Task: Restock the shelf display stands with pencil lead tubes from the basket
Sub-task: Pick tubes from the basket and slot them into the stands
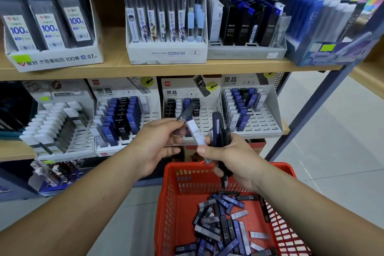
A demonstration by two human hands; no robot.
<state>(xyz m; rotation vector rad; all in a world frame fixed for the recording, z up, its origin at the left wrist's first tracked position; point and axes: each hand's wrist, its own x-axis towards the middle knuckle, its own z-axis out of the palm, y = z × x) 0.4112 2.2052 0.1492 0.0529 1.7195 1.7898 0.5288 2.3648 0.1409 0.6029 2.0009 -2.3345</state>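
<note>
Wooden shelves hold display stands beside pale floor tiles. Over the red basket, your left hand pinches one dark tube, and your right hand grips several tubes.

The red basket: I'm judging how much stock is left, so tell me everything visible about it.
The basket looks like red plastic, with slotted walls and a solid floor. It is upright, low before the shelves, its near edge out of frame. Loose pencil lead tubes, dark blue, black and white, lie heaped across its bottom, leaving bare red at the left. The right hand holds more tubes above its far rim.
</note>
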